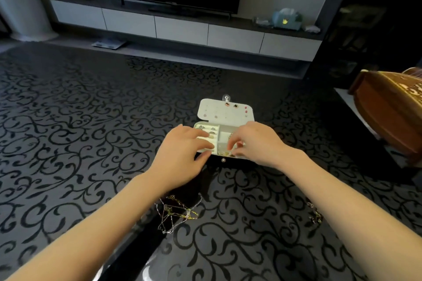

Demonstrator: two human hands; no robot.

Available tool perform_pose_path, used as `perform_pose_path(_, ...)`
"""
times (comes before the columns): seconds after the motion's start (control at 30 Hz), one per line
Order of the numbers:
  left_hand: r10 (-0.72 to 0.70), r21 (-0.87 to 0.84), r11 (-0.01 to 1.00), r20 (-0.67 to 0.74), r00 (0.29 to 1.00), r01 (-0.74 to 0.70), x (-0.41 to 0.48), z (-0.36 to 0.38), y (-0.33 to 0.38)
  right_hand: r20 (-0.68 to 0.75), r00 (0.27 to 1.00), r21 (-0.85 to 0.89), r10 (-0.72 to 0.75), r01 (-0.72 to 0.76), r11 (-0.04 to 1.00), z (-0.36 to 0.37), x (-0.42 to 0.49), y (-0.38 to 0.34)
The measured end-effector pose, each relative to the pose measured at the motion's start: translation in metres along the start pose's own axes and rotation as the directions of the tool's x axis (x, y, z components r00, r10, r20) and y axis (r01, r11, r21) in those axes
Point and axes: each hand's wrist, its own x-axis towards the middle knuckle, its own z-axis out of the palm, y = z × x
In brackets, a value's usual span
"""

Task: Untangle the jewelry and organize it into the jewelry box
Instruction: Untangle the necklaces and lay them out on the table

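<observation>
Standing open at the middle of the glossy, scroll-patterned black surface (251,235), the jewelry box (221,138) shows pale padded compartments, ring rolls (209,132) at the left and small studs (230,105) pinned in its raised lid (214,110). The right hand (258,143) reaches into the front right compartment, its grip drawn to a pinch on fine gold jewelry (225,153). The left hand (182,155) rests on the box's left side, grip spread, fingers straight. A tangle of thin silver and gold chains (177,214) lies nearer the person, well apart from the box; a further chain (316,215) lies to the right. Risks, as judged: the fine links may re-knot if dropped in a heap; a snagged pull could tip the light box or scatter the rings; the slick surface lets loose chain slide.
</observation>
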Motion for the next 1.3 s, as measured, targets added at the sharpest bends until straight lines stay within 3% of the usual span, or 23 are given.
perform_pose_path(0.13,0.093,0.047,0.994,0.025,0.995,-0.094,0.007,0.007,0.005,0.011,0.999,-0.006,-0.031,0.031,1.000,-0.002,0.007,-0.004)
perform_pose_path(0.4,-0.022,-0.073,0.997,0.129,0.991,0.032,0.002,0.012,0.003,0.081,0.992,-0.296,0.097,-0.069,0.953,0.004,0.018,-0.022)
perform_pose_path(0.73,-0.021,-0.080,0.996,0.133,0.991,0.032,-0.001,0.013,0.003,0.201,0.971,-0.250,0.129,-0.076,0.965,-0.001,0.020,-0.029)
perform_pose_path(0.87,-0.014,-0.066,0.998,0.135,0.991,0.023,-0.004,0.012,0.005,0.231,0.961,-0.139,0.155,-0.125,0.982,-0.005,0.016,-0.018)
perform_pose_path(0.97,0.005,-0.067,0.998,0.136,0.991,0.004,-0.006,0.011,0.005,0.205,0.969,0.111,0.140,-0.165,0.980,-0.021,0.008,-0.009)
perform_pose_path(1.17,0.012,-0.063,0.998,0.147,0.989,-0.002,-0.006,0.010,0.004,0.110,0.991,0.452,0.074,-0.116,0.884,-0.065,-0.025,-0.001)
perform_pose_path(1.3,0.001,-0.067,0.998,0.169,0.986,0.010,-0.006,0.009,0.005,0.152,0.987,0.634,0.042,-0.130,0.763,-0.073,-0.050,-0.002)
